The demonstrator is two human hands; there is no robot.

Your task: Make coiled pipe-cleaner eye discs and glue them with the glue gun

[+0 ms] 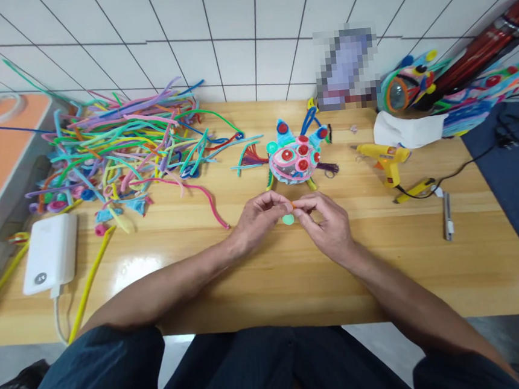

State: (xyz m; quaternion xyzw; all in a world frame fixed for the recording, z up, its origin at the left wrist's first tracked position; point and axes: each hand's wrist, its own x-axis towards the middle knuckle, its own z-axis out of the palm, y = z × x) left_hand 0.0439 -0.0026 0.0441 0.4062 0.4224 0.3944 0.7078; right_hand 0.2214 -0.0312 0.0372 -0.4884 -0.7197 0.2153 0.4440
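Fingertips of the left hand (264, 217) and right hand (328, 222) pinch nearly shut around a tiny orange piece (293, 206), mostly hidden, above the worktop's (259, 291) middle; a round, pale green disc (288, 219) shows just below. Beyond, nearer the worktop's back edge, stands a fuzzy pipe-cleaner figure (293, 160) with red discs. Mark on the smooth white power bank (52, 252), by the left edge: unreadable.

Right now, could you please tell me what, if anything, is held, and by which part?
The left hand and right hand pinch an orange piece by opposite sides, beside a green disc.
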